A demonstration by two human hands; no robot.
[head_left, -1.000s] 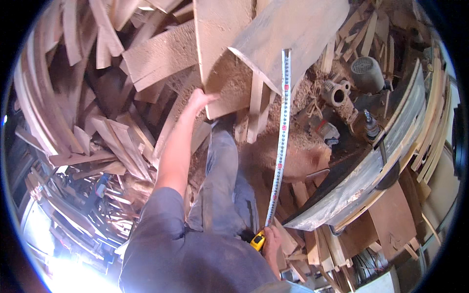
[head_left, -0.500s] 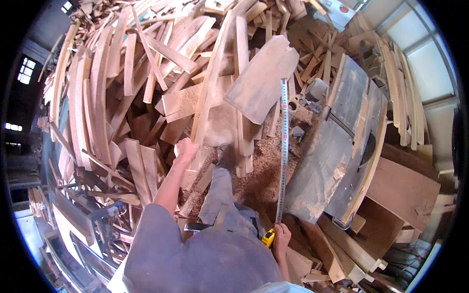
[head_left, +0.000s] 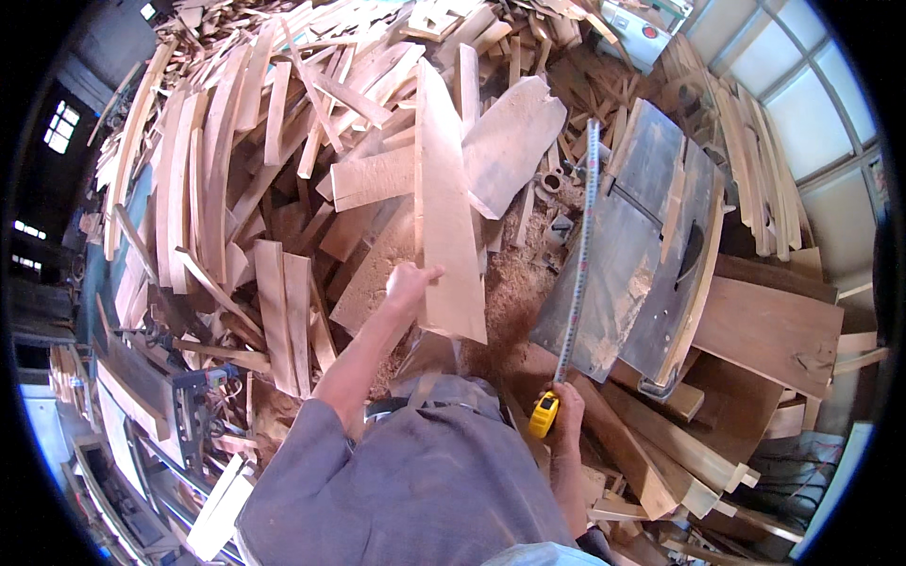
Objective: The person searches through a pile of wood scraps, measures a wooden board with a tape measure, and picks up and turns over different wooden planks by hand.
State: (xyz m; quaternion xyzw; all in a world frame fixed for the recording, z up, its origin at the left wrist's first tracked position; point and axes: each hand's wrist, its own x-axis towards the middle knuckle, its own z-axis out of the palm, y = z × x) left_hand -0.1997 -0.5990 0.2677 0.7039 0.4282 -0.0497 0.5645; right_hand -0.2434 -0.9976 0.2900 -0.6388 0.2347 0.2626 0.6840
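Observation:
A long pale wooden board (head_left: 447,226), tapering at its far end, stands tilted over the wood pile in front of me. My left hand (head_left: 411,287) is closed on its left edge near the lower end, one finger lying across the face. Low on the right, my right hand (head_left: 567,407) grips a yellow tape measure (head_left: 544,415). Its long blade (head_left: 577,255) is drawn out and points away from me, alongside the grey machine table, apart from the board. A second wide board (head_left: 515,141) with a ragged end lies just beyond, partly behind the held one.
A large heap of offcuts and planks (head_left: 203,179) fills the left and far side. The grey machine table (head_left: 623,236), with a slot and dusty top, stands to my right. Sawdust (head_left: 514,283) covers the ground between. Stacked timber (head_left: 651,453) lies at the lower right.
The board in my left hand has swung from edge-on to showing its broad face. My left hand has moved right. The tape measure and its blade have shifted right, away from the ragged board.

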